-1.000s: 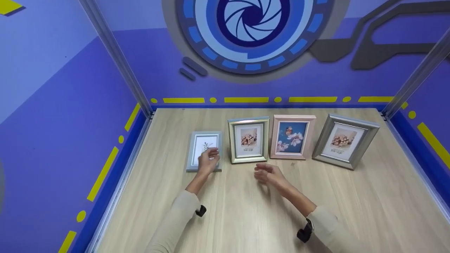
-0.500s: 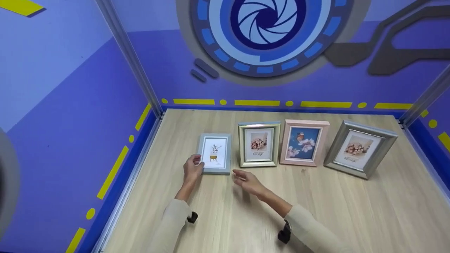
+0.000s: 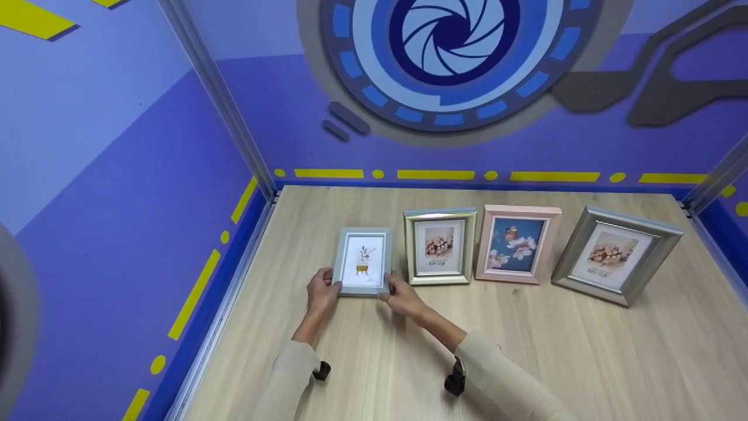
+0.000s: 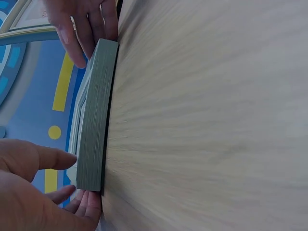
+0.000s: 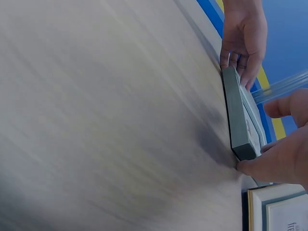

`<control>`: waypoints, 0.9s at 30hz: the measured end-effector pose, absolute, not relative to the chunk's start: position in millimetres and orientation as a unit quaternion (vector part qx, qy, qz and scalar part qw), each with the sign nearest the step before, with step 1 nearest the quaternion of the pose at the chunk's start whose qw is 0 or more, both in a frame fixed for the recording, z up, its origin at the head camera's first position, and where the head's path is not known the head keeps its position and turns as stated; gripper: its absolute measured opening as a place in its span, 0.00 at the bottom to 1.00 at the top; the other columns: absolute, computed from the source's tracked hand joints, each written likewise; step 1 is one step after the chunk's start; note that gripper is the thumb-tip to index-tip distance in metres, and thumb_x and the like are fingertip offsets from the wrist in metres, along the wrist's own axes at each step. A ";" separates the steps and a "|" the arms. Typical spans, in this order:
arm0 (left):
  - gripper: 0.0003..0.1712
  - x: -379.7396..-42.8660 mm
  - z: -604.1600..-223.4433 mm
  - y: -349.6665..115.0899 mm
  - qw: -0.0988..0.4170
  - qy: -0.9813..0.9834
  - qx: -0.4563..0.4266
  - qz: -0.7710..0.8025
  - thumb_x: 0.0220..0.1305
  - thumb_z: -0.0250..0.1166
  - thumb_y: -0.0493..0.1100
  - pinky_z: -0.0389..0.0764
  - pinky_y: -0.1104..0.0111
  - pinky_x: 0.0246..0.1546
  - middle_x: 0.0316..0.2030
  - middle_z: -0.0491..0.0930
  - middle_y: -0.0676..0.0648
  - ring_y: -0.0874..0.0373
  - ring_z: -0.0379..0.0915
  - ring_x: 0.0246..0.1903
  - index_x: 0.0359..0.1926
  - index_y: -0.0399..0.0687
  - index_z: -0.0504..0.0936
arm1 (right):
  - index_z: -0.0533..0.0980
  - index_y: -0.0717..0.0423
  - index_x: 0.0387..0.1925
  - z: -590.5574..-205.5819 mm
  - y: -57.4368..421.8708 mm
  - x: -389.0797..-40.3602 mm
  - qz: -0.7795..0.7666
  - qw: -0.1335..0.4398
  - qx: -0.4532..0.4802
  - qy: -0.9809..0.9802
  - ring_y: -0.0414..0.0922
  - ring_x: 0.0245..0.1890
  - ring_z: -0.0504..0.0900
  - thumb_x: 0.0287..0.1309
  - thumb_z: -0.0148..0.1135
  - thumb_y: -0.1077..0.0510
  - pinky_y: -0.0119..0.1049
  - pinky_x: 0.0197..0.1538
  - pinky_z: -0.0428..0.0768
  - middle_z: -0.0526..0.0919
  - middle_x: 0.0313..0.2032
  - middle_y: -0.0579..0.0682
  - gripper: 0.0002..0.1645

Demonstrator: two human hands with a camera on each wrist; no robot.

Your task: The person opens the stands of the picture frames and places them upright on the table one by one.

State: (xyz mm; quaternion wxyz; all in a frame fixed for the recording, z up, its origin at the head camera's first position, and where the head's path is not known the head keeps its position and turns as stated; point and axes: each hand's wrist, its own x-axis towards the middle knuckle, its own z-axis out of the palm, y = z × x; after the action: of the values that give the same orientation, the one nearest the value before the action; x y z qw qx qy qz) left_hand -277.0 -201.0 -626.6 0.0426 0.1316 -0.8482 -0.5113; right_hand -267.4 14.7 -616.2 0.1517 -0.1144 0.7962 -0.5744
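A grey-blue picture frame [image 3: 363, 263] lies flat on the table, its white print of a potted plant facing up. At its left edge, my left hand [image 3: 322, 292] grips the near corner, thumb over the face and fingers along the side. My right hand [image 3: 405, 299] is at the right edge; in the right wrist view its fingertips [image 5: 243, 166] touch the side near the table, while the thumb stands off the face. The left wrist view shows the frame's near side [image 4: 96, 120] between both hands.
To the right stand a gold picture frame [image 3: 439, 281], a pink one [image 3: 519, 276] and a large silver-grey one [image 3: 590, 292], angled. The gold frame is close beside my right hand. Blue printed walls border the wooden table [image 3: 526, 351] at the back and sides.
My left hand has moved left from over the frame's face to its left edge. My right hand has moved left to the frame's right edge. The view has shifted slightly.
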 end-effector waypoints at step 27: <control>0.30 -263.4 -603.6 -200.9 -0.151 -0.751 0.204 -0.610 0.75 0.55 0.39 0.63 0.48 0.75 0.70 0.66 0.28 0.37 0.60 0.74 0.70 0.24 0.64 | 0.53 0.76 0.74 -601.2 28.2 -268.6 -0.645 0.231 -0.049 0.727 0.67 0.79 0.47 0.61 0.63 0.61 0.60 0.80 0.47 0.50 0.76 0.76 0.47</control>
State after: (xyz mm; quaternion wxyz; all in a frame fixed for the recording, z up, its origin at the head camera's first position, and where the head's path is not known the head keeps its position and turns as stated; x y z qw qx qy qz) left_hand -263.4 -200.9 -603.6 -0.1509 0.2036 -0.7506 -0.6102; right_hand -268.6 28.2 -601.2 0.2315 -0.0490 0.7267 -0.6449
